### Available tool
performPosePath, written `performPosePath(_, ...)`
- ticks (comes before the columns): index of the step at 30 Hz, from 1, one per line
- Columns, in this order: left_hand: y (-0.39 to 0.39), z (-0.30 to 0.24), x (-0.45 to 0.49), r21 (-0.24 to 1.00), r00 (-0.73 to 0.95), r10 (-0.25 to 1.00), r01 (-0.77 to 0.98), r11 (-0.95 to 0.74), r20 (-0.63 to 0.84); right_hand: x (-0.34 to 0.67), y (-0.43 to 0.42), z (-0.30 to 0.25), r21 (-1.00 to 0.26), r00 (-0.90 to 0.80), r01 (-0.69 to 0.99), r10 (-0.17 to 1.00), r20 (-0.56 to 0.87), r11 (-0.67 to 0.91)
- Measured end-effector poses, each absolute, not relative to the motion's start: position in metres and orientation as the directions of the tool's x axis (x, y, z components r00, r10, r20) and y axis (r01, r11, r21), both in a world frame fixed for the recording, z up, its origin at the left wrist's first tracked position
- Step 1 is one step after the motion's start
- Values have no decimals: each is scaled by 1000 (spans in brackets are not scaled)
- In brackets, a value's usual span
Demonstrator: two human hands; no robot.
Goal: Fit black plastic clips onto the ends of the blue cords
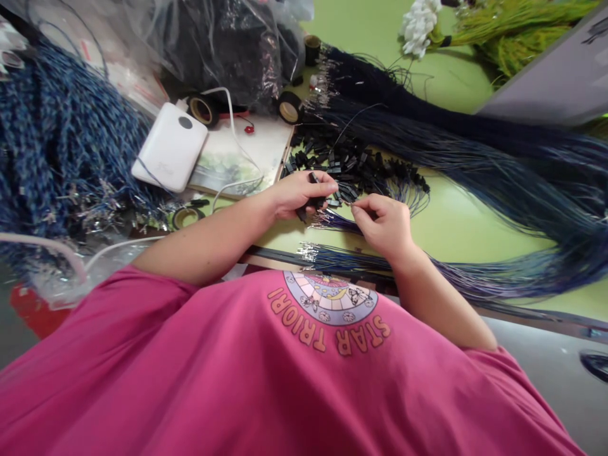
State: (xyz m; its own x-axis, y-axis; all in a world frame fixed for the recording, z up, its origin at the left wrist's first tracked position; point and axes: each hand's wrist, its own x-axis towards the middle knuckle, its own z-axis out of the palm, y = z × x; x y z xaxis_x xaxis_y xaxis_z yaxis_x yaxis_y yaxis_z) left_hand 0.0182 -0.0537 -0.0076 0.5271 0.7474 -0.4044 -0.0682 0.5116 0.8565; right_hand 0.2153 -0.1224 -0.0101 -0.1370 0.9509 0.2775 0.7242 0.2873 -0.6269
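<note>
My left hand [301, 193] is closed around a small black plastic connector [316, 201], held just above the green table [451, 221]. My right hand [382, 221] pinches the end of a thin blue wire [339, 221] right beside that connector. A heap of black connectors [351, 164] lies just beyond both hands. Two bundles of blue wires with silver terminals [332, 256] lie in front of my pink shirt and run off to the right.
A big mass of dark blue wires [475, 152] sweeps across the right. Twisted blue-white wires [57, 145] pile at left. A white power bank [170, 147], tape rolls [289, 106], a board and plastic bags sit at the back.
</note>
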Motion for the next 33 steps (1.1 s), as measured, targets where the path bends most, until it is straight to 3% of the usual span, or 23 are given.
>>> performPosePath(8,-51,-5,16,803,565,691,-83,591,-450,214,-123,-11,-623,-174,712,940,293,326)
performPosePath(20,-51,-13,16,869,486,765,-23,494,-422,213,-125,-14,-613,-212,710,936,282,346)
performPosePath(33,-53,-10,17,864,569,695,54,501,-439,213,-126,-16,-591,-194,738,942,275,325)
